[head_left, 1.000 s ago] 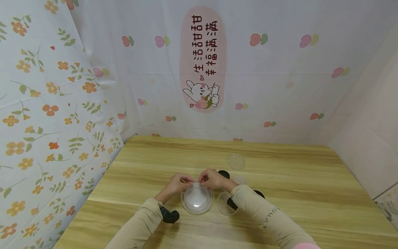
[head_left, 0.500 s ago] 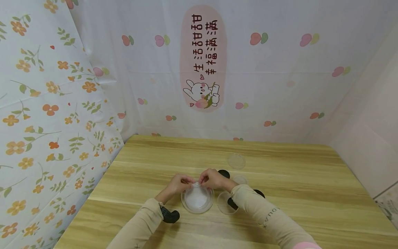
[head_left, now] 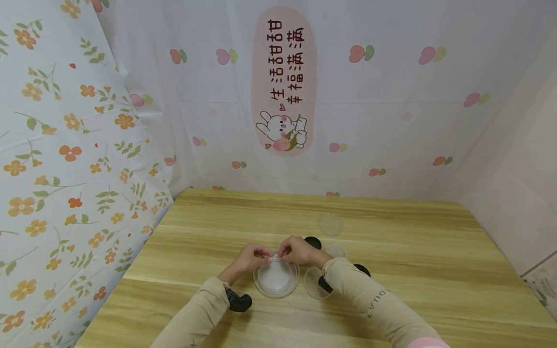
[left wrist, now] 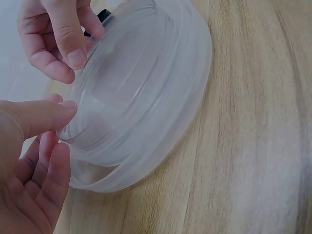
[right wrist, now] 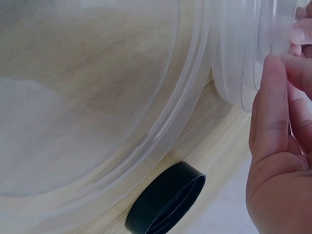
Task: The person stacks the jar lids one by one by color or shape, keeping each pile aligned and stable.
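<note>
A stack of clear round plastic dishes [head_left: 276, 279] sits on the wooden table in front of me, smaller ones nested over a wider one. At its far rim, my left hand [head_left: 251, 256] pinches the edge of the upper dish between thumb and fingers. My right hand [head_left: 298, 250] pinches the same rim a short way to the right, fingertips close to the left hand's. In the left wrist view the upper dishes [left wrist: 129, 73] lean a little above the wide bottom one, with the left thumb [left wrist: 56, 116] on the rim.
Right of the stack lies a clear round disc [head_left: 314, 288], partly under the right wrist. Farther back are a smaller clear disc [head_left: 337, 251] and another clear disc [head_left: 330, 225]. A black round cap [head_left: 313, 243] stands behind the right hand. Patterned cloth [head_left: 370, 121] hangs behind the table.
Both hands stay at the far rim with almost no movement. The bright reflection on the stack's near side has faded, as the upper dish tilts slightly.
</note>
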Demonstrator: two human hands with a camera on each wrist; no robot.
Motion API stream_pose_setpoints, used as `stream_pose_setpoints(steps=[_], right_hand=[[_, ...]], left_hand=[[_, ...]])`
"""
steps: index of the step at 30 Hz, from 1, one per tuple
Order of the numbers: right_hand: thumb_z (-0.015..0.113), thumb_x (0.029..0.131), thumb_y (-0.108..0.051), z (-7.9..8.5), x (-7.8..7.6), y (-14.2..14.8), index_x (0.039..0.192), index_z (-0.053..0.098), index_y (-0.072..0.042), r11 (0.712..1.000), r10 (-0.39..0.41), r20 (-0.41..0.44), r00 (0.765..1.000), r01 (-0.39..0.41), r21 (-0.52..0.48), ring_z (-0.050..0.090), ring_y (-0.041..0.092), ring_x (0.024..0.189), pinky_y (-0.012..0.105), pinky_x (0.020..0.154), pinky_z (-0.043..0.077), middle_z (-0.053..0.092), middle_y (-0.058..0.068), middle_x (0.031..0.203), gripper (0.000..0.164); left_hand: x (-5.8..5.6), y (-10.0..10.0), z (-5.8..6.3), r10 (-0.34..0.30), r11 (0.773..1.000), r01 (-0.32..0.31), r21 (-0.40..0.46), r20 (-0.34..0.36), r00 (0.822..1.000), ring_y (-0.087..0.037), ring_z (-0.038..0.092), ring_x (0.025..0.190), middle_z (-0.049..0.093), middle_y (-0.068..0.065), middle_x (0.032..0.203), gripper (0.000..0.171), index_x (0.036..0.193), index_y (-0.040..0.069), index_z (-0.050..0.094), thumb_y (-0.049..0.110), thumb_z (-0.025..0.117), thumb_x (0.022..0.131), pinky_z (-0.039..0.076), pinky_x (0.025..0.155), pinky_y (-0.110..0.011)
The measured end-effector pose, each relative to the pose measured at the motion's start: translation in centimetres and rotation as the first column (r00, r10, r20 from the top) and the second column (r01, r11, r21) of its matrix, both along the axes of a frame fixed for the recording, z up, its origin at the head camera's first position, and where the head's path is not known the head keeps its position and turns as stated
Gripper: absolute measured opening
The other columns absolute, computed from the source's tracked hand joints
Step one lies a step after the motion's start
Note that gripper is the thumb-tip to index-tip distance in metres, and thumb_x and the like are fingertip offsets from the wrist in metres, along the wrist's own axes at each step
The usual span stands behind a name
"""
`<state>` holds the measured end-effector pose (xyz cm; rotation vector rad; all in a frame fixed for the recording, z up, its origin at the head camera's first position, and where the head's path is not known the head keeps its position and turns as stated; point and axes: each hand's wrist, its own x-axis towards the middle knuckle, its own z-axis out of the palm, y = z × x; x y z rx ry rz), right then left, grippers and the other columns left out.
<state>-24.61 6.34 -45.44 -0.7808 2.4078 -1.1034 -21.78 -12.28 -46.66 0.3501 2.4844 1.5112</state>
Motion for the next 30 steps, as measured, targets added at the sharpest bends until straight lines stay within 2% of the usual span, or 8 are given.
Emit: stream_pose_setpoints(steps=[14, 19, 24, 30], right_hand=[[0.061, 0.077, 0.004, 0.2, 0.0, 0.4, 0.079, 0.064, 0.001, 1.000, 0.004, -0.025, 1.000, -0.004, 0.001, 0.052, 0.006, 0.055, 0.020, 0.050, 0.046, 0.058, 0.000, 0.066, 0.005], [0.059, 0.082, -0.002, 0.4, -0.1, 1.2, 0.083, 0.064, -0.001, 1.000, 0.004, -0.031, 1.000, -0.005, -0.018, 0.054, 0.010, 0.056, 0.021, 0.050, 0.046, 0.060, 0.001, 0.071, 0.005], [0.057, 0.085, -0.006, 1.0, -0.5, 2.5, 0.086, 0.063, 0.000, 0.998, -0.032, -0.030, 0.999, 0.030, -0.048, 0.057, 0.016, 0.061, 0.023, 0.053, 0.049, 0.059, 0.005, 0.074, 0.009], [0.055, 0.086, -0.006, 1.2, -0.9, 4.5, 0.089, 0.061, 0.006, 0.996, -0.051, -0.031, 0.998, 0.049, -0.074, 0.058, 0.023, 0.063, 0.029, 0.054, 0.051, 0.059, 0.015, 0.074, 0.014]], left_hand=[[0.0, 0.1, -0.1, -0.015, 1.000, 0.015, 0.027, -0.013, 1.000, -0.008, 0.047, 0.057, 0.056, -0.002, 0.070, 0.017, 0.090, -0.007, 0.065, -0.005, 0.065, 0.073, 0.040, 0.047, -0.020], [0.0, -0.1, 0.1, -0.031, 0.998, 0.031, 0.045, -0.010, 0.999, -0.009, 0.047, 0.059, 0.055, -0.003, 0.072, 0.018, 0.092, -0.008, 0.064, -0.004, 0.064, 0.074, 0.041, 0.049, -0.022], [-0.1, -0.2, 0.4, -0.035, 0.999, 0.035, 0.033, -0.015, 0.999, -0.010, 0.049, 0.061, 0.055, -0.003, 0.074, 0.019, 0.092, -0.007, 0.063, -0.002, 0.065, 0.074, 0.043, 0.050, -0.023], [-0.4, 0.2, 1.1, -0.036, 0.999, 0.036, 0.009, -0.033, 0.999, -0.011, 0.050, 0.065, 0.056, -0.003, 0.075, 0.020, 0.094, -0.006, 0.064, 0.000, 0.064, 0.075, 0.043, 0.054, -0.023]])
